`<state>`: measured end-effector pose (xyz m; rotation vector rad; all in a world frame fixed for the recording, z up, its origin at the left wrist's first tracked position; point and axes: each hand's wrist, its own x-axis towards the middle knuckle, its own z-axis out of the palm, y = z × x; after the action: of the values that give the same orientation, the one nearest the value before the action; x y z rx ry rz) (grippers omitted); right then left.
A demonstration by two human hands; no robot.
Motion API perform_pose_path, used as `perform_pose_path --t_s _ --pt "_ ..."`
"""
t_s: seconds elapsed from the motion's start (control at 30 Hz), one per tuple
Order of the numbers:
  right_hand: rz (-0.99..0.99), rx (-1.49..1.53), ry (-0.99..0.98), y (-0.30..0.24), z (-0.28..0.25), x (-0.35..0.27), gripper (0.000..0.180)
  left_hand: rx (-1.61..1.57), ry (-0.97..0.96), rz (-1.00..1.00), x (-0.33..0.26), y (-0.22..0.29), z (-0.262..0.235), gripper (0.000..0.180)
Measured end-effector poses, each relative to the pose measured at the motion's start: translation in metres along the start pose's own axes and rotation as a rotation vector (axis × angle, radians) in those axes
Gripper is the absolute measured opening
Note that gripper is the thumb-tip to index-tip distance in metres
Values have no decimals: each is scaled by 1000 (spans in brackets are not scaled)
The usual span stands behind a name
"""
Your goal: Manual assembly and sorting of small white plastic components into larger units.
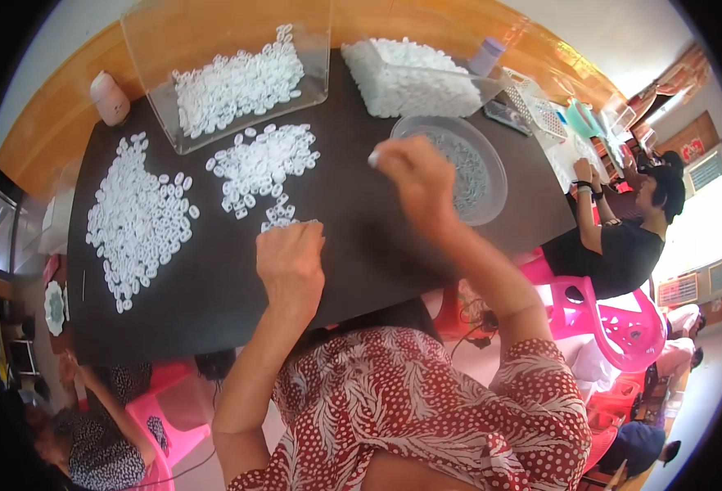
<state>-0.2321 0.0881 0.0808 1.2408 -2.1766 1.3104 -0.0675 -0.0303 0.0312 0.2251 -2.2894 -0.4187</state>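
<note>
Your left hand [290, 260] rested closed on small white rings [264, 164] near table [214, 286] middle, keeping them in reach. Your right hand [414, 176] pinched one white piece [374, 157], raised beside clear bowl [492, 159] at right edge.

Between the left hand [290, 260] and the right hand [417, 176] the dark bench [361, 245] lies bare, and the same bare strip runs from both hands back to the near edge, so a hand could pass there freely. Ahead of the left hand a small heap of white rings [263, 164] blocks the way, with a wider spread of white rings [136, 217] off to its left and a clear bin [230, 82] beyond. Just right of the right hand stands a clear bowl [492, 192], seemingly touching nothing, and beyond it a white block of stacked pieces [414, 78] closes the far side.
</note>
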Motion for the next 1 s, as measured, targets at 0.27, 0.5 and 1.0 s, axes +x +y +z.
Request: perform_pose_path --t_s 0.27,0.5,1.0 --pt "45 -216 246 82 -52 137 20 294 -268 232 27 -16 33 5" --pt "-27 -332 251 97 -45 180 30 346 -328 269 34 -17 41 15" --pt "-84 -285 -367 126 -44 0 7 -412 -165 -150 18 23 10 20"
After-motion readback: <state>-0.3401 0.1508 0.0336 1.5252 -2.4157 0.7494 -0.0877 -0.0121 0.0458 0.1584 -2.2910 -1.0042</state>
